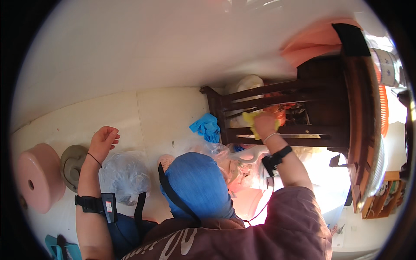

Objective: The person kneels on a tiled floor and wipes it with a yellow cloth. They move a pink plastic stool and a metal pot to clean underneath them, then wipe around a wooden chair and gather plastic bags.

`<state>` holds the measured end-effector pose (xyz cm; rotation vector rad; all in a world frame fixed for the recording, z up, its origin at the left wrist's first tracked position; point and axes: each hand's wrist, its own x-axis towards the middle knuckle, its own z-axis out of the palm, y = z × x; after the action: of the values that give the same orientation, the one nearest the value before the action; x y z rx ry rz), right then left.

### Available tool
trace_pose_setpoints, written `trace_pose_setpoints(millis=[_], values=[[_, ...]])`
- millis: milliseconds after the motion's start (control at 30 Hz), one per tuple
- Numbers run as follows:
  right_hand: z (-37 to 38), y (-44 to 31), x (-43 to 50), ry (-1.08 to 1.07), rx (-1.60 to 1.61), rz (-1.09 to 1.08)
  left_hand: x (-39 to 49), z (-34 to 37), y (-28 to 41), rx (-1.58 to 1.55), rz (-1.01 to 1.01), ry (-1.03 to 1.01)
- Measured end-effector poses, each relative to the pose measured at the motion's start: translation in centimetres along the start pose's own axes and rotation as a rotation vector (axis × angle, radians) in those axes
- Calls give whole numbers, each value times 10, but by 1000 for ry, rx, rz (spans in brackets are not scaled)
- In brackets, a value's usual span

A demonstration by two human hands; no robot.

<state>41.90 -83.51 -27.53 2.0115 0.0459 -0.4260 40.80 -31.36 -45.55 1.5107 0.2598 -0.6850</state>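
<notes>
My right hand (265, 124) presses a yellow cloth (249, 121) against the slatted side of a dark wooden table (292, 130). Parts of the cloth stick out on both sides of my fingers. Over on the left, my left hand (104, 141) is raised above the floor, its fingers loosely bent and nothing seen in it. Below that hand lies a tied clear plastic bag (125, 177) with pale contents. A crumpled blue plastic bag (206, 128) rests on the floor beside the table's foot. Red and white bags (250, 87) show behind the slats.
A pink plastic stool (42, 178) and a grey-green round lid (71, 167) are at left. Near my knee sit clear plastic bags (213, 150). A teal dustpan (58, 247) lies at lower left. A white wall (156, 48) rises beyond the floor; an orange basket (383, 110) stands on the tabletop.
</notes>
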Motion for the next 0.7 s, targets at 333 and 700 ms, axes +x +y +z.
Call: trace_pose_setpoints(millis=[333, 700], values=[[-65, 125, -88, 300, -19, 128, 9, 5, -3, -47, 44, -23], [62, -78, -64, 238, 317, -225, -1, 0, -17, 13, -58, -12]])
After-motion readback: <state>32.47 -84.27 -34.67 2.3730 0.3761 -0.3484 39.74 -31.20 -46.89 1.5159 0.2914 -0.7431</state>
